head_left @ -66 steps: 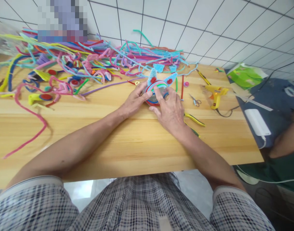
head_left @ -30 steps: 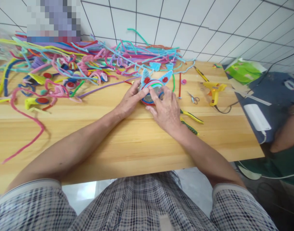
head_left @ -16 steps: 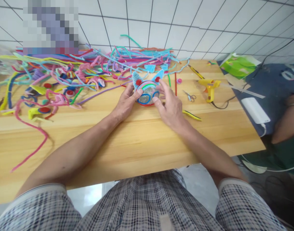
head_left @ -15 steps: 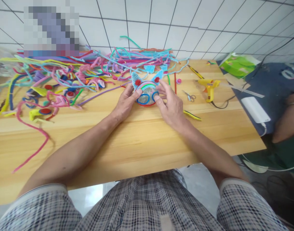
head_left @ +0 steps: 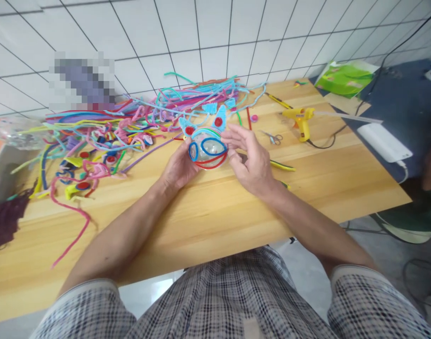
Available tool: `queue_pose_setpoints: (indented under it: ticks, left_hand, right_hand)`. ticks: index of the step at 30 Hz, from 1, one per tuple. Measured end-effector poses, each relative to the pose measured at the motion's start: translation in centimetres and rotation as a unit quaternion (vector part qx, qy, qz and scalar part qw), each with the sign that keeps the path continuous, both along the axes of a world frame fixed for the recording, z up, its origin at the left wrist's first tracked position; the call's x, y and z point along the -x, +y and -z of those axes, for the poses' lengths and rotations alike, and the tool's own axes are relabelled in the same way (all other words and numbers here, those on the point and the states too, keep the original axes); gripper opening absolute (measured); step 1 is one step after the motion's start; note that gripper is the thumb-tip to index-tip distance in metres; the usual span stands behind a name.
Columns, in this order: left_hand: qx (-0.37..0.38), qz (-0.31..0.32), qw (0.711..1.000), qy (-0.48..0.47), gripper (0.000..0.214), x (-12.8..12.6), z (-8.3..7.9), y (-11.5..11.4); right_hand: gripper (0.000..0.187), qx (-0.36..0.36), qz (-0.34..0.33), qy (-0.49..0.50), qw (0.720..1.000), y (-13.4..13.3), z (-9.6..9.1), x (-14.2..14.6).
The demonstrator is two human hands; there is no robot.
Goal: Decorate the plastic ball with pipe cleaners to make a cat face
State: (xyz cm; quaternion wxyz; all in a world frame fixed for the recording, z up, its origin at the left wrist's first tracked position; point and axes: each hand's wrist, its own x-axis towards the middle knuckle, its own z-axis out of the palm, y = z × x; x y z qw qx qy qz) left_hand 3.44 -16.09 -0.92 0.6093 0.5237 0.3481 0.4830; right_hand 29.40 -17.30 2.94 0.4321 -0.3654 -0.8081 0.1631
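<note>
A clear ball [head_left: 203, 159] decorated with pipe cleaners is between my hands, just above or on the table. It bears two light-blue pointed ears [head_left: 220, 117] with red round centres, a pastel rainbow band over the top, blue eye rings and red curved lines below. My left hand [head_left: 181, 165] grips its left side, the fingers partly hidden behind it. At its right edge, my right hand [head_left: 248, 157] rests with curved fingers on the upper side and the thumb lower down, in a loose hold.
Pipe cleaners [head_left: 144, 113] lie heaped along the tiled wall and at left. On the right are small scissors [head_left: 272, 137], a yellow glue gun [head_left: 300, 123] with its cord, a yellow cutter [head_left: 278, 100] and a white power adapter [head_left: 385, 142]. A green packet [head_left: 349, 79] stands beyond.
The ball has been turned, so its right eye ring shows fully and the left one looks narrower. Both hands still flank it. My head view has shifted, showing more of the table's left end.
</note>
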Motion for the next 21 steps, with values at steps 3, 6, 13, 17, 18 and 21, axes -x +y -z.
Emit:
queue_pose_setpoints:
  ticks: [3, 6, 13, 17, 18, 21]
  left_hand:
    - [0.08, -0.048, 0.991, -0.098, 0.069, -0.4, -0.2, -0.5]
    - [0.151, -0.097, 0.966, -0.183, 0.052, -0.8, -0.5, -0.9]
    - [0.144, -0.068, 0.971, -0.179, 0.049, -0.1, 0.2, -0.9]
    - [0.123, -0.067, 0.98, -0.142, 0.055, 0.6, 0.7, -0.6]
    - [0.115, -0.065, 0.982, -0.135, 0.057, 0.7, 0.7, -0.6]
    - [0.084, -0.053, 0.989, -0.113, 0.064, 0.7, 0.7, -0.4]
  right_hand:
    - [0.06, -0.007, -0.033, 0.058, 0.998, 0.1, 0.9, 0.0]
    - [0.062, -0.004, -0.063, 0.112, 0.992, 0.4, 1.7, 0.0]
    - [0.063, 0.015, -0.084, 0.166, 0.982, 0.3, 2.6, 0.3]
    - [0.063, -0.008, -0.068, 0.148, 0.987, 0.1, 2.4, 0.1]
    - [0.063, -0.014, -0.059, 0.137, 0.989, 0.0, 2.2, 0.0]
    - [0.06, -0.042, -0.031, 0.084, 0.995, -0.1, 1.8, -0.2]
